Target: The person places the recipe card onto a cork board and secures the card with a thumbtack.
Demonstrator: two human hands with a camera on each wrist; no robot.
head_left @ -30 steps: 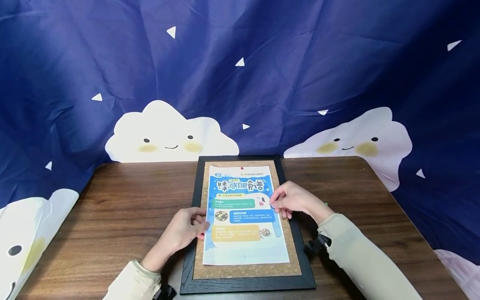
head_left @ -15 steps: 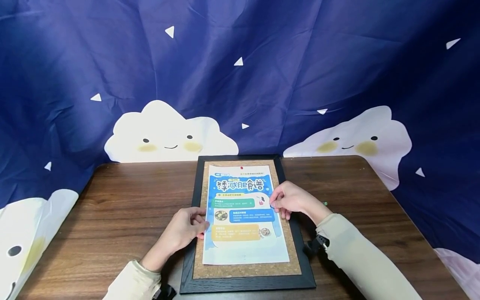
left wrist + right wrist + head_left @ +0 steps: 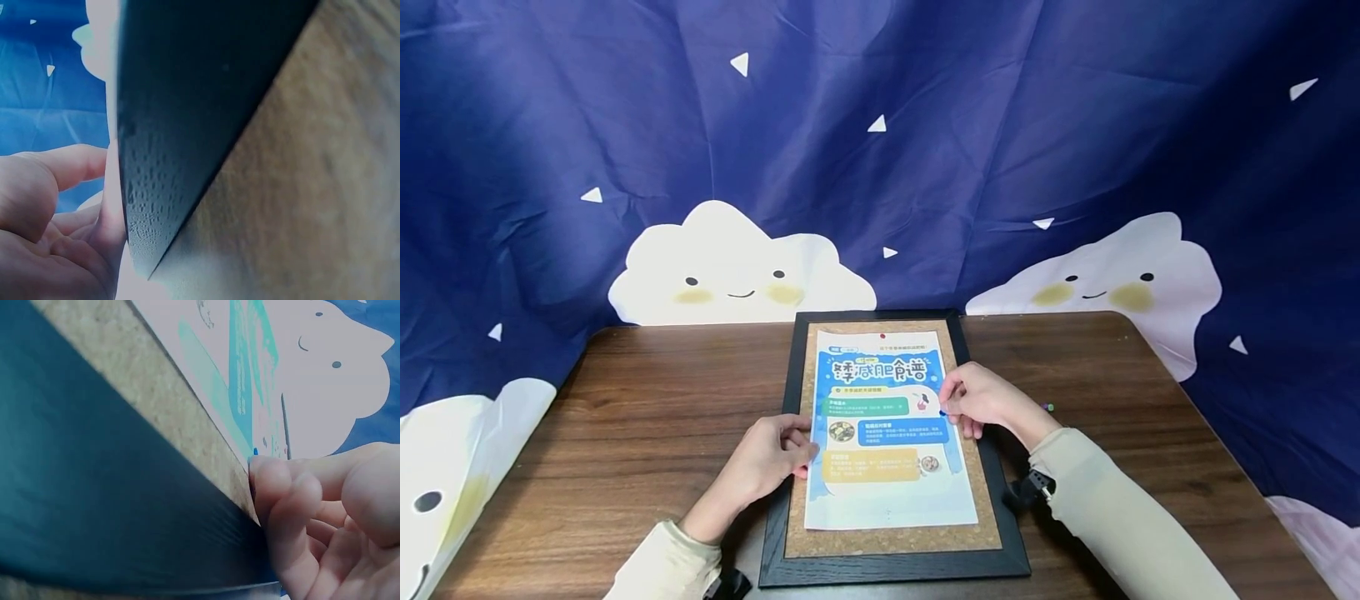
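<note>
A printed poster with blue lettering lies on a black-framed cork board. One red push pin sits at its top edge. My right hand pinches a small blue push pin between thumb and forefinger at the poster's right edge. That pin shows just past the fingertips in the right wrist view; its point is hidden. At the poster's left edge my left hand rests with thumb and fingertips touching the paper and board. The left wrist view shows this hand beside the black frame.
Board and arms are on a brown wooden table. Tiny green and purple pieces lie right of the board, partly behind the right wrist. A dark blue curtain with smiling clouds hangs behind the table.
Both hands stay almost where they were. The blue pin shows a little more clearly at the right fingertips, and more of the small coloured pieces shows beside the right wrist.
</note>
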